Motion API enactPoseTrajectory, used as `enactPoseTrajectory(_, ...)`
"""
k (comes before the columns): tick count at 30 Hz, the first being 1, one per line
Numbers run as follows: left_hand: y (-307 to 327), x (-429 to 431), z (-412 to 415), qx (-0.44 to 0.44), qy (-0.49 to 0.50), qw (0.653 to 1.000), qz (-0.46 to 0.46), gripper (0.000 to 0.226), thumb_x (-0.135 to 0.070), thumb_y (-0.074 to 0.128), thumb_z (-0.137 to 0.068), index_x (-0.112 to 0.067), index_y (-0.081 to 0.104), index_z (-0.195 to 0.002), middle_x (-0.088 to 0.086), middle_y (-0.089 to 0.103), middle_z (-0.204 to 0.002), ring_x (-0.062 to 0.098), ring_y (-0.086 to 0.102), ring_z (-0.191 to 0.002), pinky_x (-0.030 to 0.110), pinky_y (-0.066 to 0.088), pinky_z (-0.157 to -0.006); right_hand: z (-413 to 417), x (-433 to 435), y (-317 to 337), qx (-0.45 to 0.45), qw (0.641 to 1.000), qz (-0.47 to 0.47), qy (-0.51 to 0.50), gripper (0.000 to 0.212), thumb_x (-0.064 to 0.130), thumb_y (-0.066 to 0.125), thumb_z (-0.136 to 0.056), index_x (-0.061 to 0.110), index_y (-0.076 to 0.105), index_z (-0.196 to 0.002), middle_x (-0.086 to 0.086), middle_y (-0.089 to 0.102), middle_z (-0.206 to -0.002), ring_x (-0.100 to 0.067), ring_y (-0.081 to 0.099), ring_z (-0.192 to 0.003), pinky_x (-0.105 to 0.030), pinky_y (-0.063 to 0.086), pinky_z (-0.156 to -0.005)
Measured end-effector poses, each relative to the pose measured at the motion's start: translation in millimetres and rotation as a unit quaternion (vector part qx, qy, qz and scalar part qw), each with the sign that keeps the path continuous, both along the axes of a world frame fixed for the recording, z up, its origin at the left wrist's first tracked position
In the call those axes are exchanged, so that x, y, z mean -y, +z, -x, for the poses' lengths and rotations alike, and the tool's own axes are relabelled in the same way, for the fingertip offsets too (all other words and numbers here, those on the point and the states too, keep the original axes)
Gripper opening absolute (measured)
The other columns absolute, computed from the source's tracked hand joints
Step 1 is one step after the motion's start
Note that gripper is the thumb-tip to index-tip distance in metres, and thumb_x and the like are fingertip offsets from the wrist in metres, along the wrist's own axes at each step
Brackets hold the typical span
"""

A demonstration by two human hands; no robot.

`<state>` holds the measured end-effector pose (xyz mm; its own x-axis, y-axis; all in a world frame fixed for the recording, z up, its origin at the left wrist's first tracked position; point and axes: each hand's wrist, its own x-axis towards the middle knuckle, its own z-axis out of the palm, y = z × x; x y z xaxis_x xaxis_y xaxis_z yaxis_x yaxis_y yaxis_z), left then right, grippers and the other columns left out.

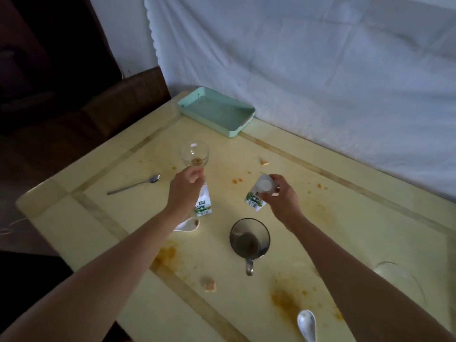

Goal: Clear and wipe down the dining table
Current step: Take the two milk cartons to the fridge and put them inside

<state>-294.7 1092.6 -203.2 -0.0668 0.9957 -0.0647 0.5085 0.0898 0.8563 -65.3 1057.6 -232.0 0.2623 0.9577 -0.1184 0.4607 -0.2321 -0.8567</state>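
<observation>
Spoon (306, 324) lies nearest; left grip (185, 191) pinches upright glass (195, 154); right grip (278, 196) clasps carton (255, 202), seemingly tilted away.

The left hand (183, 191) and right hand (281, 197) are bare, forearms (111, 262) likewise.

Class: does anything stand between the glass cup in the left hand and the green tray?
Nothing visible does. Only stained tabletop lies between the glass cup, held by the left hand, and the green tray; a food scrap lies off to the right.
</observation>
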Motion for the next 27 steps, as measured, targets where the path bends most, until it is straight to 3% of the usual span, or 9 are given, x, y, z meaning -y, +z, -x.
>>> enactPoseTrajectory(4,-30,-19,28,-0.063,-0.086,0.991,0.076,0.065,-0.030,0.073,-0.071,-0.017,0.050,-0.131,0.000,0.056,-0.130,0.018,0.052,-0.120,0.024,0.038,-0.092,37,-19,-18,0.003,0.999,0.034,0.021,0.053,0.006,0.072,-0.075,0.015,0.052,-0.124,-0.009,0.060,-0.113,-0.027,0.057,-0.098,-0.033,0.047,-0.078)
enactPoseTrajectory(7,-52,-26,32,-0.125,-0.146,0.977,0.091,0.082,-0.027,0.079,-0.068,-0.017,0.040,-0.139,0.003,0.050,-0.137,0.020,0.048,-0.123,0.027,0.039,-0.096,56,-31,-31,0.007,0.998,0.059,0.038,0.058,0.004,0.073,-0.074,0.015,0.052,-0.127,-0.009,0.060,-0.114,-0.028,0.056,-0.099,-0.031,0.046,-0.076)
enactPoseTrajectory(12,-71,-37,33,-0.158,-0.195,0.966,0.065,0.071,-0.018,0.074,-0.072,-0.019,0.044,-0.136,-0.001,0.050,-0.133,0.020,0.049,-0.121,0.026,0.039,-0.094,78,-47,-42,0.033,0.994,0.070,0.073,0.057,0.004,0.072,-0.072,0.017,0.054,-0.125,-0.011,0.059,-0.120,-0.027,0.054,-0.103,-0.041,0.048,-0.090)
enactPoseTrajectory(16,-73,-45,34,-0.128,-0.209,0.969,0.030,0.057,-0.010,0.074,-0.070,-0.017,0.053,-0.123,0.001,0.057,-0.119,0.020,0.055,-0.107,0.025,0.042,-0.085,86,-56,-43,0.058,0.988,0.066,0.127,0.057,0.006,0.072,-0.073,0.017,0.053,-0.125,-0.009,0.059,-0.121,-0.026,0.055,-0.104,-0.038,0.047,-0.090)
enactPoseTrajectory(19,-77,-51,35,-0.121,-0.226,0.966,0.014,0.058,-0.006,0.073,-0.069,-0.016,0.054,-0.123,0.001,0.055,-0.118,0.019,0.055,-0.107,0.022,0.041,-0.084,85,-58,-44,0.068,0.986,0.064,0.136,0.058,0.005,0.072,-0.073,0.016,0.052,-0.126,-0.009,0.059,-0.121,-0.026,0.055,-0.106,-0.033,0.044,-0.088)
enactPoseTrajectory(23,-80,-52,31,-0.159,-0.260,0.952,0.021,0.068,-0.019,0.072,-0.072,-0.026,0.044,-0.134,-0.004,0.045,-0.130,0.017,0.047,-0.117,0.032,0.044,-0.093,85,-58,-45,0.061,0.987,0.065,0.136,0.064,0.002,0.071,-0.074,0.018,0.047,-0.131,-0.009,0.058,-0.124,-0.025,0.056,-0.108,-0.041,0.049,-0.095)
enactPoseTrajectory(27,-75,-51,26,-0.239,-0.258,0.936,-0.004,0.069,-0.034,0.070,-0.076,-0.038,0.038,-0.137,-0.012,0.043,-0.133,0.013,0.045,-0.116,0.031,0.046,-0.085,90,-56,-47,0.076,0.985,0.079,0.133,0.068,0.004,0.071,-0.076,0.016,0.039,-0.135,-0.011,0.056,-0.126,-0.027,0.055,-0.111,-0.043,0.050,-0.094)
